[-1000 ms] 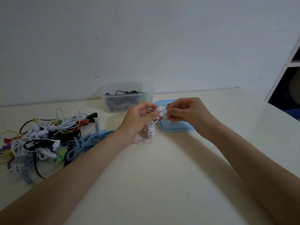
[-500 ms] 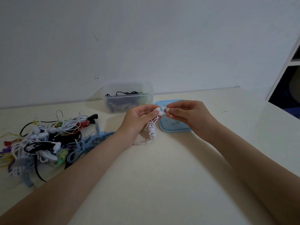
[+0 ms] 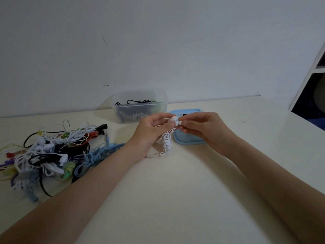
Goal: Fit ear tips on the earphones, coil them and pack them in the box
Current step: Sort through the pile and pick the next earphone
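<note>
White wired earphones (image 3: 166,138) are held above the cream counter (image 3: 175,191), just in front of the blue plastic lid (image 3: 186,138). Left hand (image 3: 151,128): fingers curled round the cord bundle, one earbud (image 3: 173,118) pinched at the fingertips. Right hand (image 3: 202,125): fingers pinch a small white ear tip (image 3: 179,123), now touching the second earbud's end.

Change vs. 0.5 s ago: both hands sit about where they were; the gap between the ear tip and the bud has closed. Versus 1.0 s ago, the hands are slightly lower relative to the lid.

Orientation: the buds point right, toward the right hand. The cord bundle's long axis runs roughly vertical, hanging below the left hand; its tail curls left onto the counter.

Translucent plastic box (image 3: 139,107), holding dark coiled earphones, stands behind the left hand by the wall. Tangled pile of multicoloured earphones (image 3: 52,154) lies far left.
</note>
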A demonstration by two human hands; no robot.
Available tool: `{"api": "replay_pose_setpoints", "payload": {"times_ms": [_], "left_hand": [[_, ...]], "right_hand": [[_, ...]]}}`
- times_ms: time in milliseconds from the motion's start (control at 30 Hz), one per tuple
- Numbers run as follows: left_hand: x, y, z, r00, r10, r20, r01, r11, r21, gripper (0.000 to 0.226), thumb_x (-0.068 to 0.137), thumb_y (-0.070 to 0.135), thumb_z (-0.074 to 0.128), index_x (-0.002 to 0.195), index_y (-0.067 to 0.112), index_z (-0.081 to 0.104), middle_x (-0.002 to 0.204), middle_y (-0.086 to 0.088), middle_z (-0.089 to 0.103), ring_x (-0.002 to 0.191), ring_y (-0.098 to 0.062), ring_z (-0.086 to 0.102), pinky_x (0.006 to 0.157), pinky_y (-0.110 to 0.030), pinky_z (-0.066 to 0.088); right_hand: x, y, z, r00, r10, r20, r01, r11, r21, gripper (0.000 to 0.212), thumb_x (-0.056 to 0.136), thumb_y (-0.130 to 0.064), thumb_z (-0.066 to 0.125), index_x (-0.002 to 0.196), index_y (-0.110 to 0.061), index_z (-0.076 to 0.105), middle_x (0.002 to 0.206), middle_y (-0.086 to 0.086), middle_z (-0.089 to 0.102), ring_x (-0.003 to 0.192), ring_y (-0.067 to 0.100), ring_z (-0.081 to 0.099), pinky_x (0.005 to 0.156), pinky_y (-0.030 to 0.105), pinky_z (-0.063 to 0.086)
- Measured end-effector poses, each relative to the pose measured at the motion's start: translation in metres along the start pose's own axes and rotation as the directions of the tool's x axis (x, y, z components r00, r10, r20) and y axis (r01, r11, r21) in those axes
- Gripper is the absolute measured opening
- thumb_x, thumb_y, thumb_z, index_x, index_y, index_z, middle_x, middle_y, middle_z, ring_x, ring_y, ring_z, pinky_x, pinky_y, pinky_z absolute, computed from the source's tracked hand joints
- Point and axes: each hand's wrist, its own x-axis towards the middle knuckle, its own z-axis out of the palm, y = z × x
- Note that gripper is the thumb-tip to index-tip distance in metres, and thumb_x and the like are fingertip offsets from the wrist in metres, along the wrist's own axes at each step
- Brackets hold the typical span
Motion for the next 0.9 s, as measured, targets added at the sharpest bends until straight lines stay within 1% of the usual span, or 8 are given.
{"api": "replay_pose_setpoints", "payload": {"times_ms": [100,200,300,400,533,700,800,900], "left_hand": [[0.000,0.000,0.000,1.000,-0.014,-0.014,0.014,1.000,0.001,0.017,0.077,0.006,0.069,0.091,0.015,0.069,0.088,-0.005,0.073,0.078,-0.016,0.070,0.073,-0.020,0.053],[0.000,0.003,-0.002,1.000,-0.020,-0.001,0.020,1.000,0.004,0.017,0.077,0.005,0.070,0.090,0.016,0.069,0.087,-0.005,0.073,0.078,-0.016,0.069,0.073,-0.021,0.053],[0.001,0.008,-0.005,1.000,-0.007,0.029,0.006,0.999,0.040,0.018,0.075,0.006,0.071,0.089,0.018,0.069,0.079,0.000,0.072,0.077,-0.016,0.068,0.075,-0.022,0.054],[0.000,0.012,-0.006,0.997,0.021,0.068,-0.028,0.994,0.103,0.017,0.076,0.006,0.071,0.089,0.017,0.066,0.070,0.006,0.069,0.067,-0.010,0.065,0.071,-0.019,0.053],[-0.001,0.014,-0.008,0.994,0.031,0.108,-0.042,0.994,0.097,0.018,0.076,0.003,0.069,0.087,0.015,0.062,0.070,0.004,0.069,0.068,-0.013,0.065,0.069,-0.019,0.053],[-0.003,0.017,-0.008,0.989,0.024,0.145,-0.032,0.998,0.050,0.015,0.078,0.001,0.066,0.085,0.012,0.059,0.072,0.000,0.071,0.066,-0.012,0.066,0.062,-0.016,0.051],[-0.004,0.017,-0.007,0.989,0.018,0.149,-0.024,0.999,0.044,0.015,0.078,0.001,0.065,0.087,0.010,0.058,0.070,0.000,0.071,0.063,-0.010,0.066,0.061,-0.015,0.050],[-0.004,0.017,-0.008,0.987,0.000,0.161,-0.005,0.999,0.032,0.020,0.069,0.010,0.070,0.086,0.013,0.059,0.074,-0.001,0.071,0.067,-0.014,0.066,0.063,-0.017,0.051]], "right_hand": [[0.000,0.000,0.001,0.999,0.008,-0.031,-0.008,1.000,0.016,0.010,0.081,0.006,0.062,0.089,0.003,0.066,0.084,0.014,0.068,0.071,0.016,0.068,0.074,0.019,0.056],[0.000,-0.002,0.001,1.000,0.004,-0.024,-0.003,0.999,0.033,0.010,0.079,0.008,0.062,0.084,0.000,0.067,0.080,0.011,0.070,0.074,0.019,0.069,0.077,0.021,0.056],[-0.001,-0.004,0.001,1.000,0.017,-0.010,-0.016,0.997,0.071,0.011,0.079,0.009,0.061,0.083,0.001,0.066,0.076,0.010,0.071,0.074,0.019,0.070,0.076,0.021,0.056],[-0.002,-0.005,0.001,0.999,0.032,0.011,-0.033,0.995,0.089,0.010,0.078,0.009,0.061,0.082,0.001,0.066,0.076,0.010,0.071,0.074,0.018,0.070,0.074,0.019,0.056],[-0.003,-0.006,0.001,0.997,0.065,0.042,-0.069,0.991,0.113,0.010,0.078,0.008,0.060,0.079,0.000,0.067,0.075,0.009,0.072,0.075,0.016,0.070,0.075,0.018,0.055],[-0.004,-0.009,0.001,0.993,0.083,0.087,-0.093,0.988,0.124,0.009,0.080,0.006,0.058,0.081,0.002,0.067,0.076,0.008,0.072,0.075,0.014,0.070,0.069,0.015,0.054],[-0.004,-0.009,0.001,0.989,0.106,0.099,-0.119,0.983,0.140,0.013,0.079,0.006,0.058,0.077,0.001,0.069,0.077,0.008,0.072,0.076,0.014,0.070,0.068,0.015,0.054],[-0.004,-0.009,0.000,0.979,0.148,0.138,-0.168,0.975,0.149,0.012,0.074,0.002,0.061,0.083,0.002,0.068,0.081,0.009,0.073,0.079,0.015,0.071,0.068,0.014,0.054]]}}
